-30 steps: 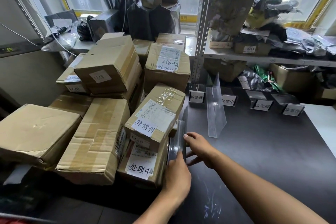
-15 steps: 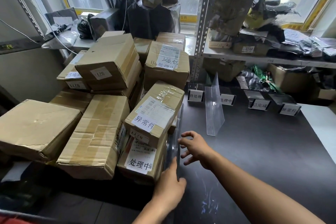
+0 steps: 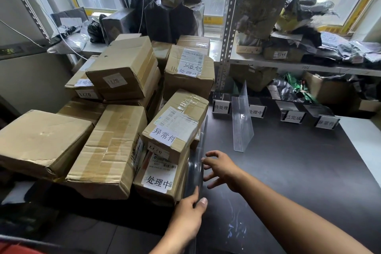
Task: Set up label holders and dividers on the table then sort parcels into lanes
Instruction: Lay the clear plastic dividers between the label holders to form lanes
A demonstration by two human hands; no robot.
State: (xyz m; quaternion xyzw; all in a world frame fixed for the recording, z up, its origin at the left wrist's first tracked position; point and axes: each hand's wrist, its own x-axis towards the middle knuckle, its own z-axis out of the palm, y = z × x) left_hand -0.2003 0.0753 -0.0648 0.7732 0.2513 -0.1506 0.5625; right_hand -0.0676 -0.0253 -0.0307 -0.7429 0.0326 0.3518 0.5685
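Left hand [image 3: 188,218] pinches the clear divider [image 3: 195,171] at its 6 o'clock end; right hand [image 3: 221,168], fingers spread wide, lies at its 3 o'clock.

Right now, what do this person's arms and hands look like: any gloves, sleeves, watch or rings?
The left hand and right hand are bare, with no gloves, and no rings show. The right forearm and left forearm are uncovered as far as the frame reaches. No sleeve, watch or wristband is in view.
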